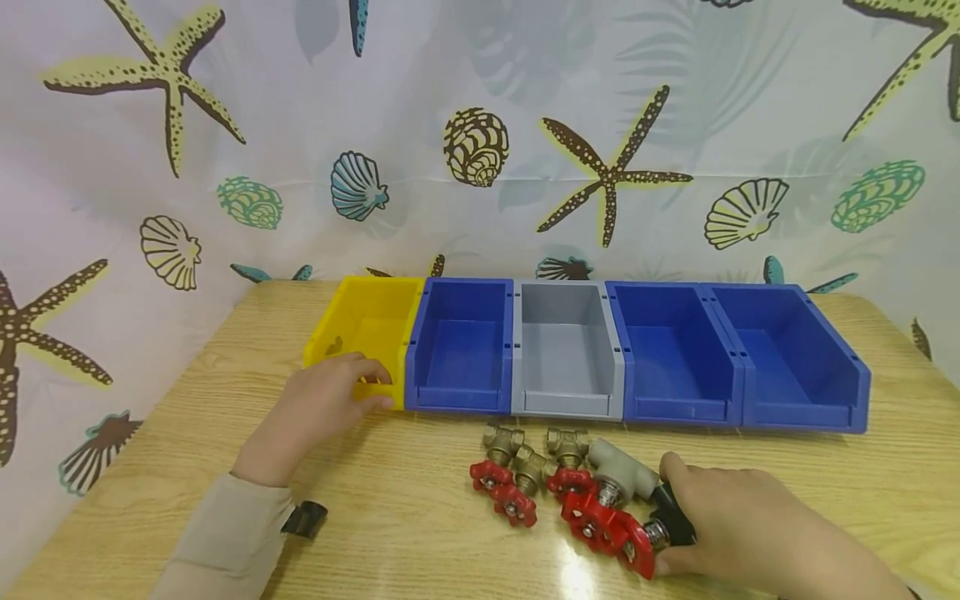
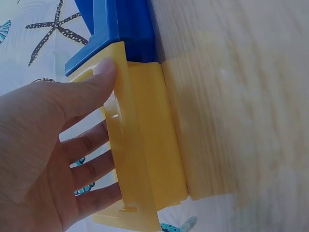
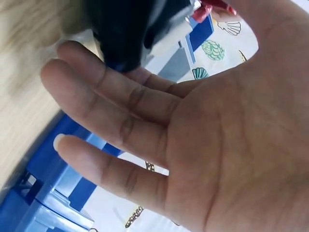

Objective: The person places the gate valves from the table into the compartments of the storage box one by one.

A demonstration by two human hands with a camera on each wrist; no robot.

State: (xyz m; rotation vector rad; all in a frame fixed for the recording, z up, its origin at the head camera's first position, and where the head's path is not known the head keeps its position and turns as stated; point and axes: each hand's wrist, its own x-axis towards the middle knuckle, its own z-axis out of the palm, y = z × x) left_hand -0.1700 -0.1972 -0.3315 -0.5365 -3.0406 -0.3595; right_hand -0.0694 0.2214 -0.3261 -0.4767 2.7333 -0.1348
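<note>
1. Head view: left hand (image 1: 322, 410) pinches front lip of yellow bin (image 1: 384, 297), thumb outside, fingers inside.
2. Right hand (image 1: 746, 525) pinches black valve (image 1: 670, 515) between thumb and forefinger, just beside grey valve (image 1: 628, 468).
3. Brass valves (image 1: 529, 463) lie on wooden table (image 1: 420, 517), farther left.

At eight o'clock the left hand (image 1: 326, 404) has its grip on the front edge of a yellow bin (image 1: 378, 329). That bin begins a row running along the desk (image 1: 420, 525) from nine to three o'clock: yellow, blue (image 1: 465, 358), grey (image 1: 566, 354), then two more blue bins (image 1: 667, 358). From six to five o'clock lie three brass valves (image 1: 498, 442) with red handwheels, and just beside them a grey-bodied valve (image 1: 622, 468), its handwheel also red. At four o'clock the right hand (image 1: 738, 517) holds a black-bodied valve (image 1: 677, 518). A curtain (image 1: 420, 67) patterned with starfish and shells hangs at twelve o'clock.
</note>
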